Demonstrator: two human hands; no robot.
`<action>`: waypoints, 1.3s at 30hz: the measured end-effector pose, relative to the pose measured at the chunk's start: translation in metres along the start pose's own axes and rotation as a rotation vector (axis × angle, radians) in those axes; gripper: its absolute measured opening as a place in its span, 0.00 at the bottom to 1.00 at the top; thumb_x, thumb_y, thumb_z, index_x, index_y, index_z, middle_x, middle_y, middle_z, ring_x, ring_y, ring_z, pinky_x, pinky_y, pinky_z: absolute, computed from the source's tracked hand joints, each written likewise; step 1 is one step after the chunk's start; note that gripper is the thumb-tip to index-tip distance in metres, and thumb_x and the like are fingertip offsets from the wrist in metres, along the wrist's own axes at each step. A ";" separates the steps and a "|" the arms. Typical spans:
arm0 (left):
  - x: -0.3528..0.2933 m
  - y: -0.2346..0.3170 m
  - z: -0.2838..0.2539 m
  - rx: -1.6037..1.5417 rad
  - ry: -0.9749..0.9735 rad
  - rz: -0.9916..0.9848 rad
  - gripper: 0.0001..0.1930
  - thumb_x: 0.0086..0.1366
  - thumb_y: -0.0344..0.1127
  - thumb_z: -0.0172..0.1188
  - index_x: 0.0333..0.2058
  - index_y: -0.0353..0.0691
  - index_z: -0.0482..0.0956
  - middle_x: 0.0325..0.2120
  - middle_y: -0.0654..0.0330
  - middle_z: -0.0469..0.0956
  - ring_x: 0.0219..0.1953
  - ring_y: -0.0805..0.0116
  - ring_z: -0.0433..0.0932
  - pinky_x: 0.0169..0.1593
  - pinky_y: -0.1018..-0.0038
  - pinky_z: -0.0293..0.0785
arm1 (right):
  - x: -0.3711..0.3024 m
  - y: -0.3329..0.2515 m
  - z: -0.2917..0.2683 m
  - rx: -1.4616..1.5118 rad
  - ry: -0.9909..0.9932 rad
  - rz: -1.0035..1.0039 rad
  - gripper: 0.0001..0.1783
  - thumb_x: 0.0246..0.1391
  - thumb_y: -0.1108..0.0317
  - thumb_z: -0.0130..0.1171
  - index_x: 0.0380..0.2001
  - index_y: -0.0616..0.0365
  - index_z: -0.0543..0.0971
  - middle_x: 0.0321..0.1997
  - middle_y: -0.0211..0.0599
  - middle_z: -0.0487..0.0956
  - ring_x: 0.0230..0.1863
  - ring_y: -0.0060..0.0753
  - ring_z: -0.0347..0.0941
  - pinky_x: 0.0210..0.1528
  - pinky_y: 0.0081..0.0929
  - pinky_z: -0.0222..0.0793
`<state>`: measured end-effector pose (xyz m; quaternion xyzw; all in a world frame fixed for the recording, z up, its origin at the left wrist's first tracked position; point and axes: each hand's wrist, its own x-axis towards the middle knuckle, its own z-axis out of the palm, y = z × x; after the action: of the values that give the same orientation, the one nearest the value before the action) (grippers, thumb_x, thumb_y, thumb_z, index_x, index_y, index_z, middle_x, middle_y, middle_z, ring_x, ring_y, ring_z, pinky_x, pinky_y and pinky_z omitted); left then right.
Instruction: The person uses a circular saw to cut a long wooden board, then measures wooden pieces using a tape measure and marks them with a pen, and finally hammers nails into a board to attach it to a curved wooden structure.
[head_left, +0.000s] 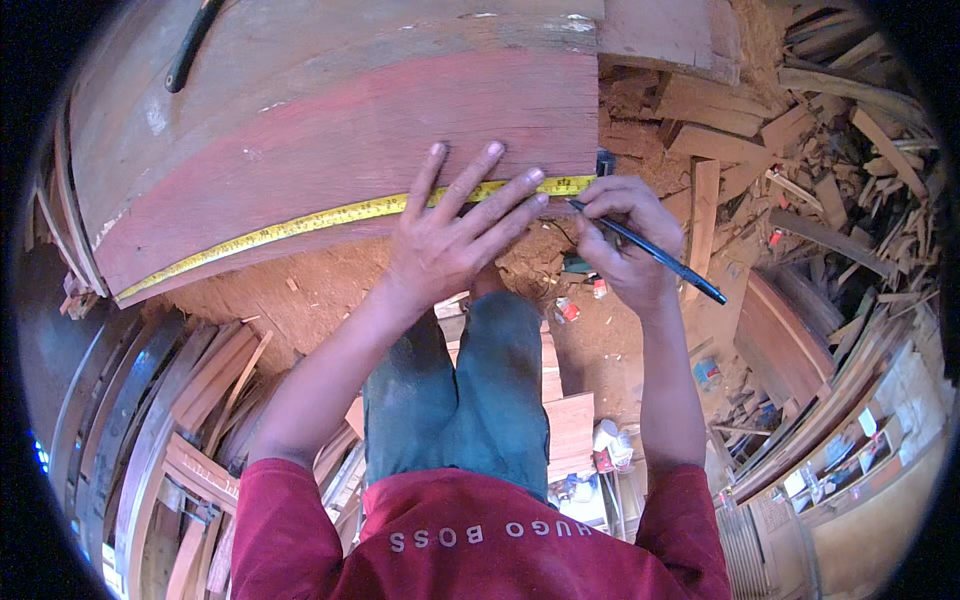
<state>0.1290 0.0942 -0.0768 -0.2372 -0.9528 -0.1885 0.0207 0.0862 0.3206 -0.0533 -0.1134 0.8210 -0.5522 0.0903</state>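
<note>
– So, where does the tape lie against the fingers?

– The long yellow metal measuring tape with dark markings (270, 233) runs along the near edge of the broad, weathered board with a faded red band (350, 110). It passes beneath the left hand (445, 242) and shows on both sides of it. Four fingers are spread there, and the two leftmost fingertips reach past the tape onto the wood.

– And the right hand (635, 235)?

– Its fingers are curled, pinching a slim dark-blue pen (670, 263) against the thumb. The pen's tip points left, near the tape's right-hand stretch, close to the board's right edge; its other end slants down toward the lower right.

– What can't you make out?

– Whether that tip touches the wood, for one. The left thumb is hard to tell under the palm. Part of the tape is covered by the fingers, and its far right end is partly lost beside the right hand. A small dark object (605, 162) just past the board's edge is too unclear to name.

– Anything cut off?

– Yes, the black, handle-like rod (190, 52) on the board runs out of view at the top.
</note>
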 end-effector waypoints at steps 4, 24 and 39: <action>0.002 0.001 0.008 0.075 0.053 0.013 0.23 0.61 0.47 0.53 0.56 0.65 0.77 0.62 0.77 0.70 0.66 0.64 0.66 0.71 0.46 0.53 | 0.011 0.002 0.000 -0.071 -0.024 -0.141 0.09 0.40 0.78 0.66 0.29 0.62 0.79 0.31 0.42 0.80 0.35 0.41 0.80 0.40 0.33 0.76; 0.004 0.007 0.013 0.141 0.033 -0.012 0.22 0.64 0.46 0.51 0.57 0.70 0.75 0.63 0.70 0.69 0.66 0.60 0.65 0.71 0.46 0.51 | 0.011 0.016 0.004 -0.091 0.024 -0.184 0.10 0.37 0.79 0.68 0.26 0.61 0.78 0.30 0.43 0.80 0.33 0.40 0.81 0.37 0.32 0.78; 0.003 0.008 0.014 0.167 -0.012 -0.035 0.26 0.61 0.48 0.52 0.59 0.75 0.71 0.65 0.75 0.65 0.68 0.63 0.62 0.72 0.47 0.48 | 0.009 0.016 0.005 -0.129 0.028 -0.191 0.10 0.36 0.80 0.68 0.26 0.61 0.79 0.31 0.42 0.81 0.33 0.40 0.81 0.36 0.31 0.78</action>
<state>0.1303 0.1072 -0.0864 -0.2191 -0.9693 -0.1073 0.0315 0.0772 0.3193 -0.0700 -0.1889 0.8416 -0.5057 0.0181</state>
